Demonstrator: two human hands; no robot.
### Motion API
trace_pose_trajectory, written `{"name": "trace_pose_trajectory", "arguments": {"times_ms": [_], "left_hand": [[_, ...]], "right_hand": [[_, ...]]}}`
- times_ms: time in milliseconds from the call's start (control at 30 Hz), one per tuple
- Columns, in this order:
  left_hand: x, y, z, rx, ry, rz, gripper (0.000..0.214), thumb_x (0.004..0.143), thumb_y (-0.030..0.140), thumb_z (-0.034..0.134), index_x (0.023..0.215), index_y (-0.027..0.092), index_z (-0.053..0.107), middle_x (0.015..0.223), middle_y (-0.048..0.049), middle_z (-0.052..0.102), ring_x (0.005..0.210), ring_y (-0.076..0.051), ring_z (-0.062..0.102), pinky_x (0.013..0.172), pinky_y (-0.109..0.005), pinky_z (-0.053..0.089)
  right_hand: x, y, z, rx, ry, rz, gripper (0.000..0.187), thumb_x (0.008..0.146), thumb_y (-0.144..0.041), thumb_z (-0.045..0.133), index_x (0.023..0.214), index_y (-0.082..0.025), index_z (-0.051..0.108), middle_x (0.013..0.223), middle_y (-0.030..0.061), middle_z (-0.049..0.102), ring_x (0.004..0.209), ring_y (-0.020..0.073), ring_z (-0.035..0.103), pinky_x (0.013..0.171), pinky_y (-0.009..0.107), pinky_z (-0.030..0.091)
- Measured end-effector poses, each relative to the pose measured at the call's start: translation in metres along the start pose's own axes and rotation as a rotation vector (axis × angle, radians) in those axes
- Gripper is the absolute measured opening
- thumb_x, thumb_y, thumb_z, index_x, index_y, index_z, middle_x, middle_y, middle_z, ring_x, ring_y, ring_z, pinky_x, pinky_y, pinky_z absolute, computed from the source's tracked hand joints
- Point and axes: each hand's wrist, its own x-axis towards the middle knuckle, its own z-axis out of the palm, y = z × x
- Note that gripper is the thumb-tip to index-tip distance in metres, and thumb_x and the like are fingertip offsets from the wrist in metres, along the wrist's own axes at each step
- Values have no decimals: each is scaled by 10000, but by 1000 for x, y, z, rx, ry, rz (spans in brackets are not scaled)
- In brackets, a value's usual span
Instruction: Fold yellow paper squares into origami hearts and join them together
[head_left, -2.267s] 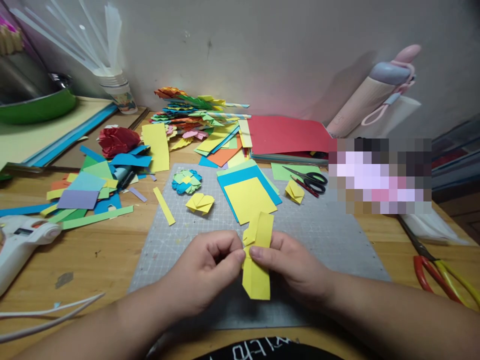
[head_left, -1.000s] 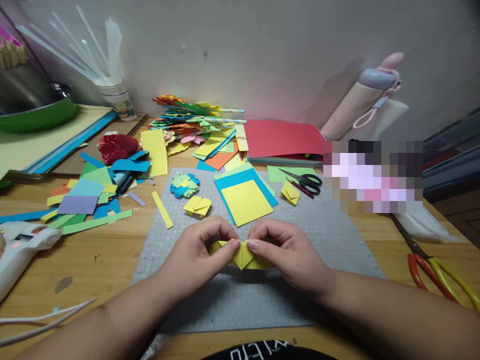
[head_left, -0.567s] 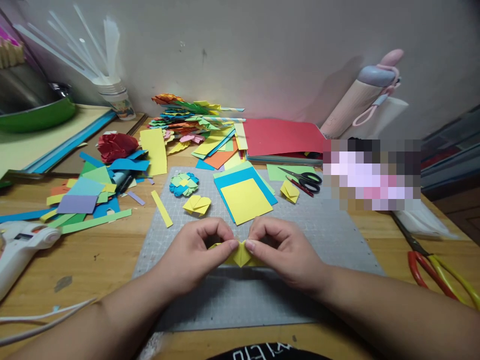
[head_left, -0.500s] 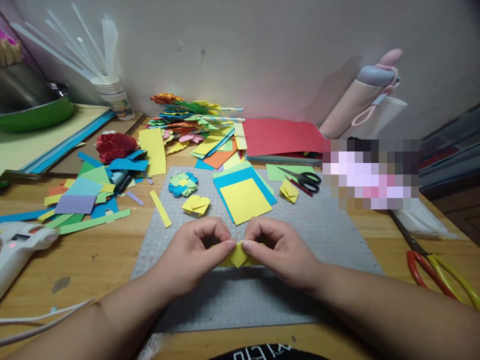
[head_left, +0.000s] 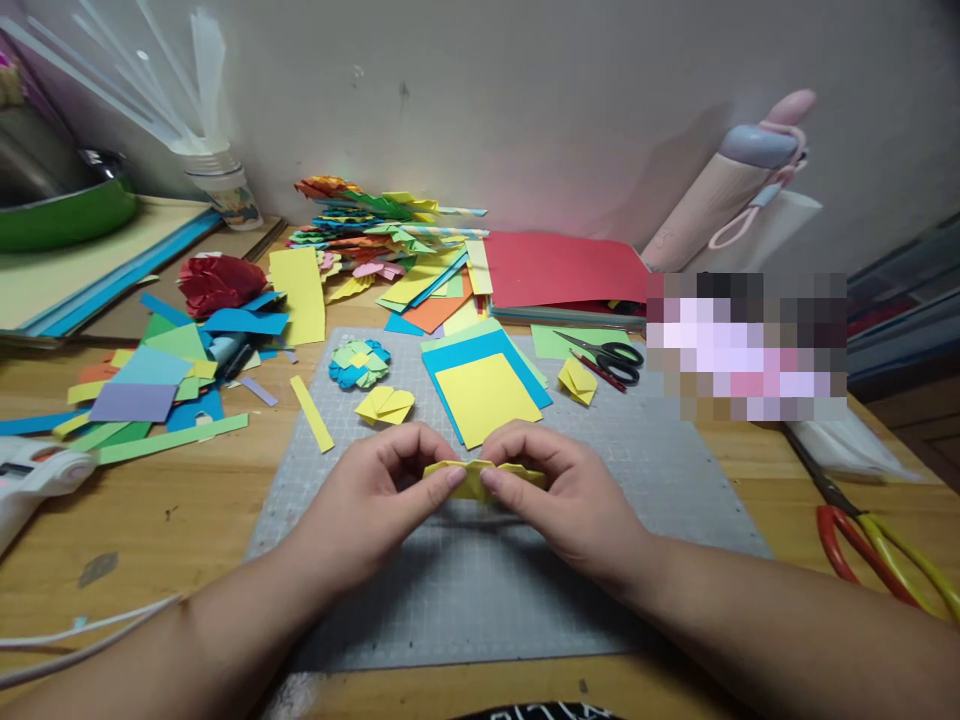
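Between both thumbs and fingers I pinch a folded piece of yellow paper above the grey cutting mat. My left hand grips its left part and my right hand its right part, the thumbs close together near the middle. The fingers behind the paper are partly hidden. Just beyond my hands lies a stack of square sheets, a yellow sheet on top of a blue sheet. A folded yellow paper piece sits to the left, another yellow folded piece to the right.
A blue-green paper flower lies on the mat. Black-handled scissors rest at its back right, red-and-yellow scissors at far right. Paper scraps and a white glue gun are left. A red sheet lies behind.
The yellow folded paper has tilted, so its upper edge now shows as a wider strip between my hands. My thumbs have shifted slightly upward. The view has moved a little.
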Motion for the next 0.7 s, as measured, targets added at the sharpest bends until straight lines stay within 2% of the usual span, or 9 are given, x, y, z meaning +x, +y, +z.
{"name": "trace_pose_trajectory", "arguments": {"times_ms": [67, 200, 333, 500, 567, 633, 700], "left_hand": [[1, 0, 0, -79, -16, -22, 134, 804, 290, 651, 773, 170, 601, 741, 26, 572, 704, -106, 510, 657, -206, 390], [2, -3, -1, -213, -63, -77, 162, 811, 318, 655, 794, 162, 613, 757, 17, 570, 705, -99, 497, 647, -197, 367], [1, -8, -2, -295, -169, -120, 193, 850, 344, 612, 838, 152, 600, 740, 12, 527, 656, -89, 440, 604, -200, 328], [0, -11, -2, -341, -288, -135, 213, 867, 362, 583, 832, 151, 578, 767, -1, 507, 701, -107, 451, 656, -227, 355], [0, -12, -1, -308, -236, -94, 202, 852, 362, 600, 838, 162, 575, 767, 2, 513, 694, -109, 464, 655, -233, 371], [-1, -11, 0, -190, -62, 34, 147, 829, 319, 634, 868, 189, 578, 778, 11, 522, 702, -112, 484, 654, -235, 390], [-4, -10, 1, 36, 125, 243, 105, 810, 246, 653, 889, 215, 591, 836, 10, 542, 789, -129, 518, 712, -250, 417]], "right_hand": [[0, 0, 0, -3, 13, -8, 106, 779, -260, 641, 738, -171, 600, 743, -7, 579, 698, 118, 527, 654, 239, 424], [0, -1, -1, 63, -2, 65, 132, 773, -285, 648, 734, -169, 600, 694, -20, 559, 634, 104, 499, 596, 226, 411], [-1, -1, -1, 84, -40, 84, 137, 771, -289, 658, 742, -166, 605, 720, -15, 577, 647, 100, 504, 608, 225, 412], [-2, 2, -1, 167, -129, 99, 123, 783, -288, 663, 780, -172, 624, 754, -5, 610, 683, 110, 536, 658, 249, 428], [-3, 4, -1, 160, -117, 72, 108, 785, -279, 663, 774, -178, 626, 755, -7, 609, 690, 111, 538, 665, 252, 427], [-4, 5, -1, 146, -59, 28, 94, 791, -270, 659, 764, -187, 624, 754, -14, 601, 696, 110, 536, 662, 248, 422], [-4, 5, 0, 128, 3, -21, 80, 794, -259, 659, 761, -195, 625, 765, -16, 599, 711, 111, 538, 668, 247, 422]]}}
